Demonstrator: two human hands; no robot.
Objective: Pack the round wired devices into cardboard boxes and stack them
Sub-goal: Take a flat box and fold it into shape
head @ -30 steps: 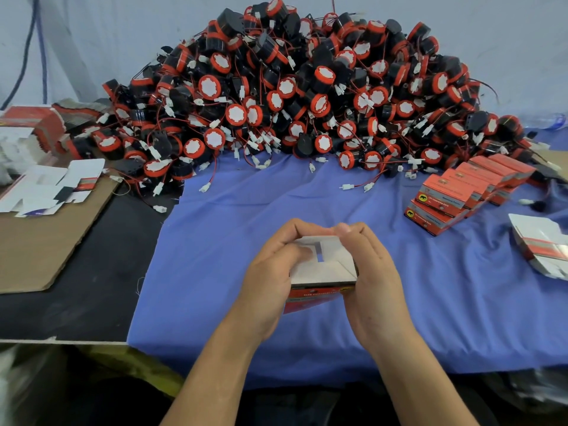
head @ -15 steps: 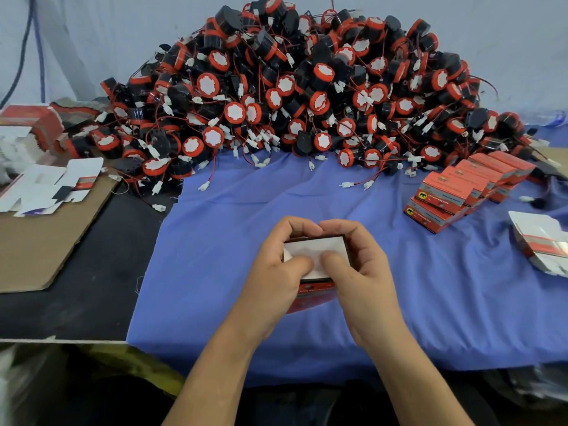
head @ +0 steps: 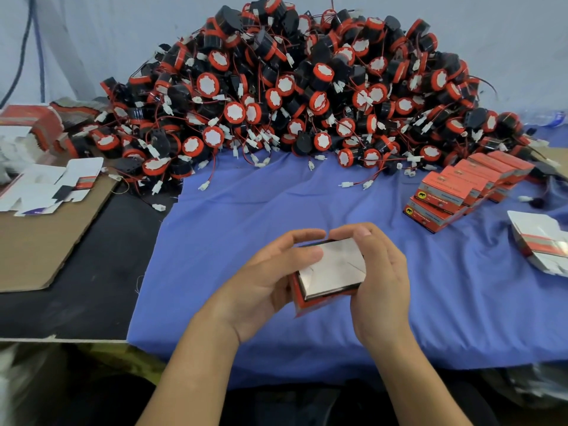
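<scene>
The cardboard box (head: 333, 269) is in the lower middle of the frame, held above the blue cloth (head: 276, 204) between both hands, and its white end is now closed. A second ago a gap still showed between the flaps, and half a second ago both thumbs were pressing them down. Now the flaps lie flat with a diagonal seam across them, and the box has been tipped so that end faces the camera. The left hand (head: 261, 284) has its grip curled round the box's left side, thumb lying over the upper left corner of the white end. The right hand (head: 384, 281) cups the right side with fingers curled over the far edge, so both grips clasp the box and neither is spread. Whether a device is inside cannot be seen. Judging by the folded flaps, this end is finished: either the box is packed and ready to stack, or its other end is yet to be filled and shut. The stack of closed boxes (head: 461, 192) lies at the right of the frame, well apart from the hands. The large heap of round wired devices (head: 292, 87) fills the upper middle. Flat box blanks (head: 541, 241) lie at the far right edge, and more lie at the left on a cardboard sheet (head: 46, 241) over the dark surface (head: 92, 287).
</scene>
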